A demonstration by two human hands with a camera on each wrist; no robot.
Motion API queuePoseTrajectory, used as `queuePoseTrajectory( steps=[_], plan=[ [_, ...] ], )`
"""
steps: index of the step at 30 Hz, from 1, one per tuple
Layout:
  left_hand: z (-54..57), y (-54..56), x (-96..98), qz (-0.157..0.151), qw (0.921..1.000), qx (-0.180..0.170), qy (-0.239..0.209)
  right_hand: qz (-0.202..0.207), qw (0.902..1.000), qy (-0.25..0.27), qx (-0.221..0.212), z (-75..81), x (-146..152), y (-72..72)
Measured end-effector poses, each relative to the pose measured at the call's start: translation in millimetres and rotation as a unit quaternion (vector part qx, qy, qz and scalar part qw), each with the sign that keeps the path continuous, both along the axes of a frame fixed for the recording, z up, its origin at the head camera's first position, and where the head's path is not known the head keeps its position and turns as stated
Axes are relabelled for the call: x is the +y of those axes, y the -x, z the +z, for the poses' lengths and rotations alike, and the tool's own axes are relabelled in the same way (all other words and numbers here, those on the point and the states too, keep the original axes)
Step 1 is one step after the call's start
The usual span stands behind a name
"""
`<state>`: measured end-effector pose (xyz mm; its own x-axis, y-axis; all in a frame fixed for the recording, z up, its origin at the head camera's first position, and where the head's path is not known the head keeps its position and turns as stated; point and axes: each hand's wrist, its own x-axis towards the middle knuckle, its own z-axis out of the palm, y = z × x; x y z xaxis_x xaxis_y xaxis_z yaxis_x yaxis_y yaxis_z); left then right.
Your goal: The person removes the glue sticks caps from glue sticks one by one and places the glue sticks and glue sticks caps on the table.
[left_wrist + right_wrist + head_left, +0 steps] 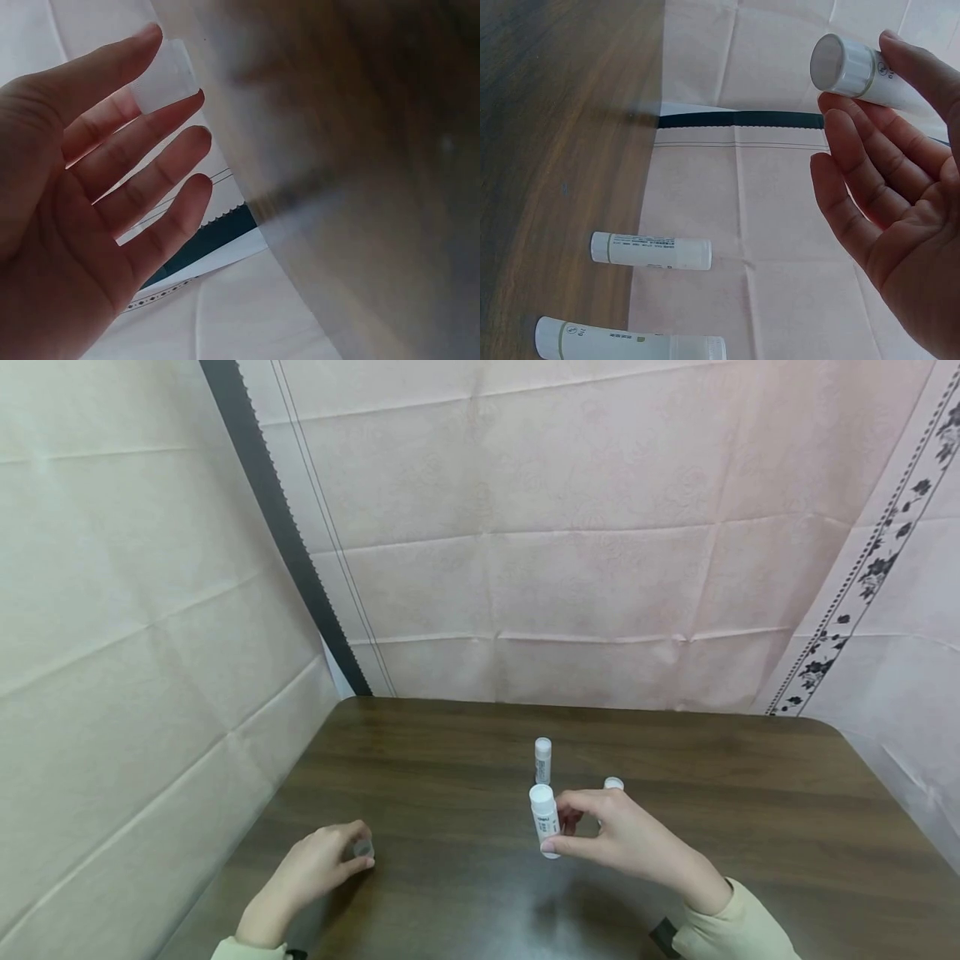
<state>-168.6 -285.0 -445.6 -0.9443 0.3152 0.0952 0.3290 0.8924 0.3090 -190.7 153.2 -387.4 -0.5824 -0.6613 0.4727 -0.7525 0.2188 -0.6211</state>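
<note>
In my right hand is a white glue stick with a printed label, pinched between thumb and fingers above the table. It stands nearly upright, and its round base end shows in the right wrist view. My left hand pinches a small translucent white cap between thumb and index finger, over the left part of the table. The other left fingers are spread loosely. A slimmer glue stick stands upright beyond the right hand. Another glue stick stands behind that hand, mostly hidden in the head view.
The brown wood-grain table has rounded far corners. Pale cloth hangs behind it and along the left side, with a dark band near the left corner and a floral strip at right. A small black object lies by the right sleeve.
</note>
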Motion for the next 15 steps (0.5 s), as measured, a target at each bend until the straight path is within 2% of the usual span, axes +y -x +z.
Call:
queuePoseTrajectory(
  steps=[10, 15],
  plan=[
    [-6.1, -2.6, -3.2, -0.016, 0.9996, -0.020, -0.015, -0.007, 0.9999, 0.001, 0.015, 2.5, -3.0, 0.8],
    [-6.8, -1.5, -4.3, -0.024, 0.9994, -0.018, -0.019, -0.011, 0.9996, -0.003, 0.024, 6.3, -6.8, 1.2]
  ],
)
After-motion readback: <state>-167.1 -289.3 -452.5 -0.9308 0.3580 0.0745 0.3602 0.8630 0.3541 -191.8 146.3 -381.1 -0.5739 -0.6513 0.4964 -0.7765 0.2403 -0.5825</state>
